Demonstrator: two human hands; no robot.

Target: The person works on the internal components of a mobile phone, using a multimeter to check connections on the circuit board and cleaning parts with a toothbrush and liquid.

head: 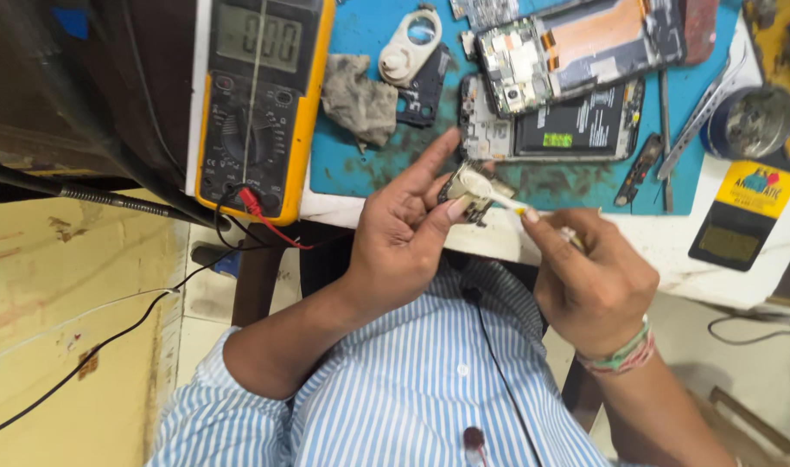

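The left hand (404, 229) pinches a small circuit part (466, 195) between thumb and fingers, held above the near edge of the surface (672, 251). The right hand (589, 272) has its grip closed around a thin brush (490, 192), whose pale head touches the part. At the far right a round tin (754, 121) stands with grey residue inside. Just below it lies a yellow and black flat package (745, 212). On the blue mat (360, 164) lie an opened phone (551, 125) with a green label, a grey rag (359, 99) and a yellow multimeter (257, 104) to the left
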